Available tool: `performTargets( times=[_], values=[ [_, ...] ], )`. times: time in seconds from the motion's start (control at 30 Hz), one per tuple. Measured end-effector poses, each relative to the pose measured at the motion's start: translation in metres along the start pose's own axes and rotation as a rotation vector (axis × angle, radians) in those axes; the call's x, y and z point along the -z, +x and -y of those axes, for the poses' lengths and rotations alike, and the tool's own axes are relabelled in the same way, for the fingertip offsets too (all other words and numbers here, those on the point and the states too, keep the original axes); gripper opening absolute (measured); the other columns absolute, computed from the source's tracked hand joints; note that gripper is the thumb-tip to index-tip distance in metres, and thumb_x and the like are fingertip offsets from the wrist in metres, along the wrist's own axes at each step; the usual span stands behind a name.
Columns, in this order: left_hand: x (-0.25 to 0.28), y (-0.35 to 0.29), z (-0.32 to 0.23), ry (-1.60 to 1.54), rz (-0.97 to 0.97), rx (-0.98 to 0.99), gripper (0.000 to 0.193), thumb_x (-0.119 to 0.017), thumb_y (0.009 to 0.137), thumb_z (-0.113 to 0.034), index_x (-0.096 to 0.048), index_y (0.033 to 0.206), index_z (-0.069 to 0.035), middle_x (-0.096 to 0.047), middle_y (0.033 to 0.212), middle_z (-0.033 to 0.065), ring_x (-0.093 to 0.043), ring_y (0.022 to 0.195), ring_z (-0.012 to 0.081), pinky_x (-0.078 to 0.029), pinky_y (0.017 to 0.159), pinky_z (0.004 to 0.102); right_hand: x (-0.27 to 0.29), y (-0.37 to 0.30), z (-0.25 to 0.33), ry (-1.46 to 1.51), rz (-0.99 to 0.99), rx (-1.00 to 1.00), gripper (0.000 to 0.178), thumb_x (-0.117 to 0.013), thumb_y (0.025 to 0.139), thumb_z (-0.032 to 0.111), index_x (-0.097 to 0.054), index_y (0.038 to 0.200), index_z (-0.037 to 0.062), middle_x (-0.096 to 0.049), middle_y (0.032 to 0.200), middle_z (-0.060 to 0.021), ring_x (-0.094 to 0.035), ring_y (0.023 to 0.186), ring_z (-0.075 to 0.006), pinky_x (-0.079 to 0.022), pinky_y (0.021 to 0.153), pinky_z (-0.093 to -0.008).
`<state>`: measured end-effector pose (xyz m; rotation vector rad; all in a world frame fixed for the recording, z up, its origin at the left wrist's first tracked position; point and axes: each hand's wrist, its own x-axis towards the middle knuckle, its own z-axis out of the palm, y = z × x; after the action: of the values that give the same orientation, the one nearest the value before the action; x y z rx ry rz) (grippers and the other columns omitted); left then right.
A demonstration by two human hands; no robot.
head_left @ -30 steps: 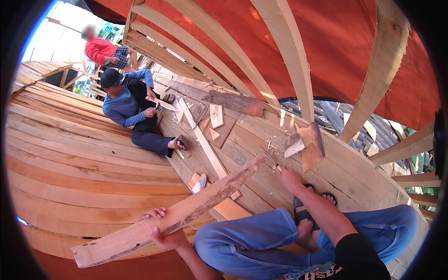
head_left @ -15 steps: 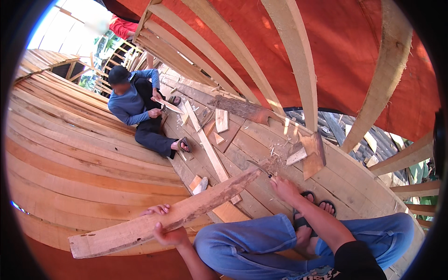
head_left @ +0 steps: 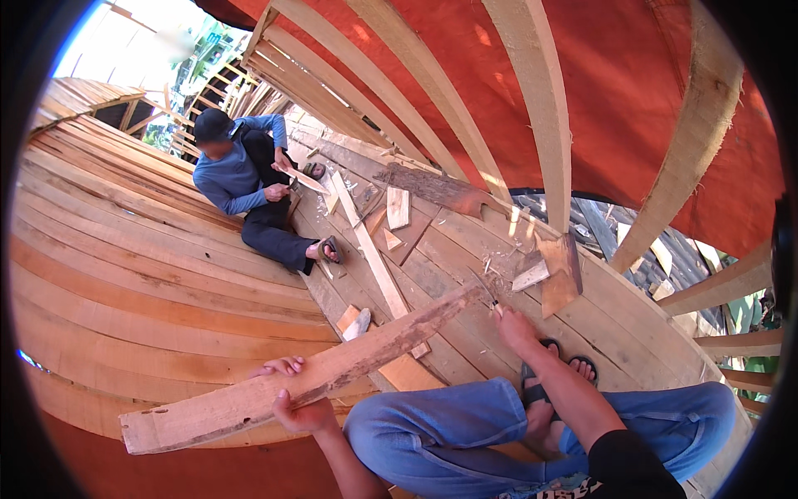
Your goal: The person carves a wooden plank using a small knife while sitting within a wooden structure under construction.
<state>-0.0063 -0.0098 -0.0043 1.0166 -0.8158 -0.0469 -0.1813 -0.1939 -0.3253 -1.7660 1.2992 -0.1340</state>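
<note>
A long rough wooden plank (head_left: 249, 395), with dark bark along its lower edge, slants across the front from lower left toward the middle. My left hand (head_left: 301, 412) is closed around its near part, thumb on the front side and fingers over the upper edge. In my closed right hand (head_left: 517, 329) is a knife (head_left: 485, 288) with a thin blade, just beyond the plank's far end. The blade tip points up and left; whether it touches the wood I cannot tell.
A co-worker (head_left: 241, 179) sits at the far left holding a blade and a pale piece of wood. On the plank floor lie a long batten (head_left: 366, 245), a bark slab (head_left: 432, 190), offcuts (head_left: 397, 208) and shavings. Curved ribs (head_left: 532, 91) rise before a red tarp (head_left: 615, 100).
My right hand has shifted slightly right, and the knife blade has swung from lying across the plank's end to pointing upward. The plank's far end sits slightly higher in the picture.
</note>
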Motion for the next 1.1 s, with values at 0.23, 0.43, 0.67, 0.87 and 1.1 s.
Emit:
performTargets(
  times=[0.23,0.43,0.67,0.87,1.1],
  values=[
    [0.006,-0.001,-0.008,0.004,-0.006,-0.008,0.038,-0.053,0.073,-0.022,-0.043,0.107,-0.007,-0.045,0.085,0.0106,-0.045,0.084,0.022,-0.04,0.086,0.0382,0.011,-0.024,0.034,-0.074,0.072,0.173,0.041,-0.045,0.096,0.038,-0.055,0.102,-0.0017,-0.066,0.083,-0.0271,-0.064,0.08,-0.0461,-0.051,0.071,-0.0554],
    [0.007,0.0,-0.005,0.026,-0.02,-0.016,0.04,-0.052,0.073,-0.022,-0.041,0.109,-0.007,-0.045,0.085,0.0117,-0.046,0.084,0.0225,-0.04,0.086,0.0389,0.003,-0.015,0.016,-0.039,0.102,0.122,0.041,-0.045,0.097,0.038,-0.056,0.1,-0.0017,-0.065,0.082,-0.0269,-0.064,0.079,-0.0453,-0.051,0.07,-0.0551],
    [0.002,0.0,-0.003,0.007,-0.02,-0.011,0.042,-0.052,0.072,-0.022,-0.041,0.109,-0.006,-0.045,0.085,0.0117,-0.046,0.083,0.0224,-0.04,0.086,0.0388,0.005,-0.004,0.0,-0.025,0.02,0.1,0.041,-0.044,0.097,0.039,-0.057,0.102,-0.0001,-0.065,0.082,-0.0283,-0.064,0.079,-0.0468,-0.05,0.072,-0.0558],
    [0.004,0.001,-0.004,0.022,-0.003,-0.024,0.037,-0.054,0.074,-0.023,-0.044,0.106,-0.007,-0.044,0.086,0.0099,-0.045,0.084,0.0219,-0.04,0.086,0.0374,0.014,-0.014,0.028,-0.093,0.077,0.184,0.041,-0.044,0.097,0.038,-0.057,0.102,-0.0003,-0.065,0.083,-0.0287,-0.064,0.08,-0.0462,-0.051,0.072,-0.0539],
    [0.003,0.001,-0.003,0.019,-0.013,-0.025,0.037,-0.053,0.075,-0.023,-0.043,0.107,-0.007,-0.044,0.085,0.0102,-0.045,0.085,0.0217,-0.04,0.086,0.0375,0.03,-0.011,0.031,-0.088,0.142,0.152,0.045,-0.043,0.097,0.041,-0.059,0.103,-0.0004,-0.066,0.085,-0.0267,-0.065,0.082,-0.0445,-0.05,0.074,-0.0546]
  ],
)
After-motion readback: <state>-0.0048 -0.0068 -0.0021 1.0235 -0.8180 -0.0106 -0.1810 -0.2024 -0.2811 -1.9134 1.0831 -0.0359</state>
